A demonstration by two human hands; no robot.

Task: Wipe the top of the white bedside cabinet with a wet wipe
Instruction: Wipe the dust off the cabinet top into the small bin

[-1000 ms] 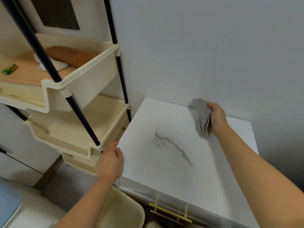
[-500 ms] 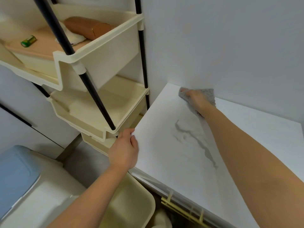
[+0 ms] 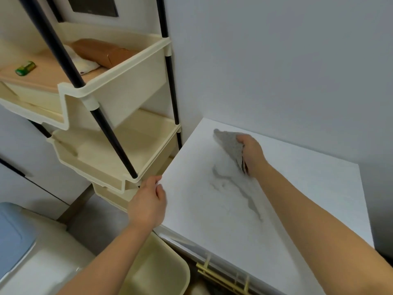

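The white bedside cabinet top (image 3: 308, 188) fills the right half of the view, with a grey marble-like streak (image 3: 240, 188) across its middle. My right hand (image 3: 252, 153) holds a grey wet wipe (image 3: 228, 144) pressed on the top near its far left corner, just above the streak. My left hand (image 3: 148, 203) grips the cabinet's left edge, thumb on the top surface.
A cream tiered shelf rack (image 3: 119, 133) with black poles stands close against the cabinet's left side. A cream bin (image 3: 157, 271) sits below the front left corner. A gold drawer handle (image 3: 223, 277) shows under the front edge. The wall (image 3: 276, 60) backs the cabinet.
My right hand slid the wipe left along the back edge toward the far left corner, then drew it slightly toward me. The left hand stayed on the cabinet's left edge.
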